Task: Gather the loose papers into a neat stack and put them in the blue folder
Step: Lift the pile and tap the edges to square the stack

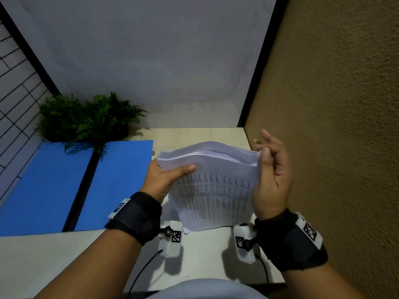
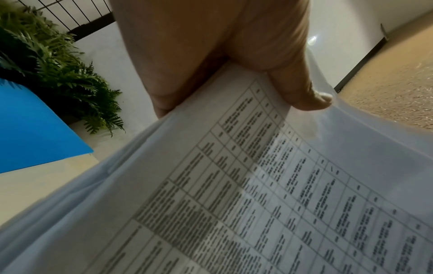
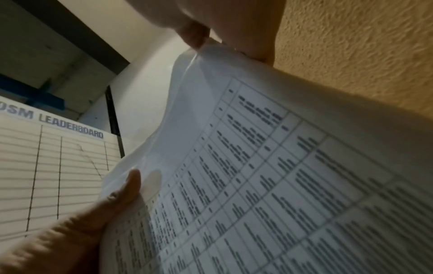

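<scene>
A stack of printed papers (image 1: pixel 216 190), covered in tables, stands on its lower edge on the pale table (image 1: pixel 86 255) and bows over at the top. My left hand (image 1: pixel 164 178) grips the stack's left edge, thumb across the front sheet. My right hand (image 1: pixel 269 175) pinches the upper right corner between thumb and fingers. The left wrist view has the papers (image 2: pixel 257 185) under my left hand's thumb (image 2: pixel 311 100). In the right wrist view the papers (image 3: pixel 281 166) fill the picture. The blue folder (image 1: pixel 54 186) lies open flat on the table to the left.
A green fern plant (image 1: pixel 86 117) sits at the back left, overhanging the blue folder. A brown textured wall (image 1: pixel 334 104) stands close on the right. A grey panel (image 1: pixel 151 61) closes the back. A leaderboard chart (image 3: pixel 53 166) shows in the right wrist view.
</scene>
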Motion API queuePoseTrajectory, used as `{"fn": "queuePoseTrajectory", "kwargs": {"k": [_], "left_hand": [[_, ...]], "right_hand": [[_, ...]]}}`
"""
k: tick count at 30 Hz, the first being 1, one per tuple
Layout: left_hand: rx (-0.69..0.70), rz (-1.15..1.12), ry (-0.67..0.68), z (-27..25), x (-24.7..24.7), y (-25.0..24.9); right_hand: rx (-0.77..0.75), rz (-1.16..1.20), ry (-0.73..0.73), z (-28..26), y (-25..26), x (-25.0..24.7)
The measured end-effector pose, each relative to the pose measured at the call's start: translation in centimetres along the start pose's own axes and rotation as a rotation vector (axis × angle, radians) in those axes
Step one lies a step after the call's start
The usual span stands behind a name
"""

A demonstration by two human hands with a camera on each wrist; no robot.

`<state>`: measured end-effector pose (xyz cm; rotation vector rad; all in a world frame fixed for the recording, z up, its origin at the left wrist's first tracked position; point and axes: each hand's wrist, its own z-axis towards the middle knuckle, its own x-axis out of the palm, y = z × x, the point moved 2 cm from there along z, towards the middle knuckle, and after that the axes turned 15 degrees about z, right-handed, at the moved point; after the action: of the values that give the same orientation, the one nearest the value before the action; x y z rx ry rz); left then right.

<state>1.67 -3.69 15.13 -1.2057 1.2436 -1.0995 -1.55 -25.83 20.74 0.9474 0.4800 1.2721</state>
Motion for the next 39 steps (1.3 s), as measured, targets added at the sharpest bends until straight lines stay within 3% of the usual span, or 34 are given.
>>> {"fn": "queuePoseTrajectory", "kwargs": {"k": [3,9,11,14,19,23,28,31,34,39], "left_hand": [[-0.001,0.015,-0.017,0.0,0.1,0.0],[-0.019,0.014,-0.032,0.0,0.2,-0.2],[-0.021,-0.003,-0.048,0.0,0.5,-0.6],[-0.002,-0.014,-0.064,0.1,1.2,-1.6],[0.083,0.007,-0.157,0.4,1.3,-2.9],[0.115,0.136,-0.246,0.4,1.2,-2.4],[0.153,0.083,-0.291,0.0,1.8,-2.0],[0.136,0.017,-0.346,0.2,1.8,-2.1],[0.115,0.055,-0.400,0.6,1.9,-1.9],[0.063,0.004,-0.410,1.2,1.6,-1.8]], "right_hand": [[-0.013,-0.200,0.117,-0.5,-0.4,0.2],[-0.131,-0.261,0.139,-2.1,-1.7,-0.8],[-0.044,-0.327,0.149,-1.9,-2.4,-0.9],[0.084,-0.307,0.084,-1.3,-2.8,-0.4],[-0.068,-0.295,0.036,-1.1,-2.3,0.3],[0.055,-0.328,0.066,-1.6,-3.3,0.0],[0.002,-0.354,0.058,-1.9,-3.4,0.0],[-0.082,-0.381,0.098,-1.8,-3.4,0.3],[-0.009,-0.353,0.059,-1.3,-3.7,0.1],[0.002,-0.343,0.164,-1.0,-3.7,0.4]]}}
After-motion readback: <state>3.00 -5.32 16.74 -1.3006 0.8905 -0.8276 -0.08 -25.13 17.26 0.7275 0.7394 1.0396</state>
